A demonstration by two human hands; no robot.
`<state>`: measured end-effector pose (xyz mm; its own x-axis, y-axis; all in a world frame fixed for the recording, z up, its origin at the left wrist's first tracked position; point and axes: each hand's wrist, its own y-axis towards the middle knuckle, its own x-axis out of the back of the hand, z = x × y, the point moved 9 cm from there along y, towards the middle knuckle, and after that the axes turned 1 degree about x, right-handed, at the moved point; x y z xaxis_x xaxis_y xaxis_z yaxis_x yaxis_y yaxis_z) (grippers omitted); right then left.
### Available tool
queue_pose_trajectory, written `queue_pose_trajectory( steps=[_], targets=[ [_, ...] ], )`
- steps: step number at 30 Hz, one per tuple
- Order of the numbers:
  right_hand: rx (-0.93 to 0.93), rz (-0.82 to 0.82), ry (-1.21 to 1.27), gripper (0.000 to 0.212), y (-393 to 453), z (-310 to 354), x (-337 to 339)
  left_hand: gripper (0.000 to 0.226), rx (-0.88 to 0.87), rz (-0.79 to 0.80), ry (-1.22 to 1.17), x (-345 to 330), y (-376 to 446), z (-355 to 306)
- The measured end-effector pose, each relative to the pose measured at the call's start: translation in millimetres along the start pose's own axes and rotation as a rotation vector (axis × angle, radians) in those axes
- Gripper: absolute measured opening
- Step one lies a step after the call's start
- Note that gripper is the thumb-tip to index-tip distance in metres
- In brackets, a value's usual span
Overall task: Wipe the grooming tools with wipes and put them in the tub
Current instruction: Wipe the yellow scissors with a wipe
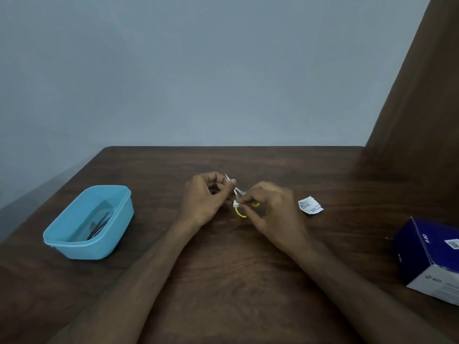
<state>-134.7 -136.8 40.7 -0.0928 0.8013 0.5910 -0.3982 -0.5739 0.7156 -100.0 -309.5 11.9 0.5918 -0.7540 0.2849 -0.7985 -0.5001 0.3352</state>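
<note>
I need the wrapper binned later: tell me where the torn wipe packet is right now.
In the head view the torn wipe packet lies flat on the table, just right of the right hand, between it and the blue box.

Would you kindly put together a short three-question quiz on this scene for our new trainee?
1. True or false: the blue tub already holds at least one dark tool.
2. What does the right hand pinch against the scissors? A) a wipe B) a sponge C) a brush
3. Fill in: the torn wipe wrapper lies on the table to the ___ of the hands.

Key:
1. True.
2. A: a small white wipe, near the yellow handles, while the left hand holds the blade end.
3. Right; further right stands the blue box.
</note>
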Motion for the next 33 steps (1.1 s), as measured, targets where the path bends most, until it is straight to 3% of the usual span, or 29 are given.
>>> queue_pose_trajectory(
  steps=[8, 12, 14, 19, 25, 33],
  targets=[
    [-0.108, 0.214, -0.043, 0.009, -5.4, -19.5, -16.2, 0.025, 0.043, -0.060, -0.068, 4.9, 1.2, 6.3],
    [-0.054, -0.092, -0.044, 0.008, -0.8, -10.5, 11.7, 0.025, 0.038, -0.061, -0.069, 3.2, 1.4, 4.8],
    [-0.050, -0.166, -0.043, 0.016, -1.2, -8.6, 15.6, 0.025, 0.035, -0.062, -0.086, 3.3, 0.7, 3.4],
    [-0.085, 0.045, -0.040, 0.008, -3.4, -15.8, -13.8, 0.025, 0.046, -0.041, -0.090, 2.9, 0.8, 5.6],
    [-0.177, 0.150, -0.142, 0.010, -6.2, -31.2, -16.9, 0.026, 0.039, -0.086, -0.121, 6.6, 2.4, 6.1],
    [-0.129, 0.124, -0.133, 0.010, -4.3, -21.2, -15.3, 0.026, 0.053, -0.028, -0.197, 2.3, 2.8, 8.0]
  ],
)
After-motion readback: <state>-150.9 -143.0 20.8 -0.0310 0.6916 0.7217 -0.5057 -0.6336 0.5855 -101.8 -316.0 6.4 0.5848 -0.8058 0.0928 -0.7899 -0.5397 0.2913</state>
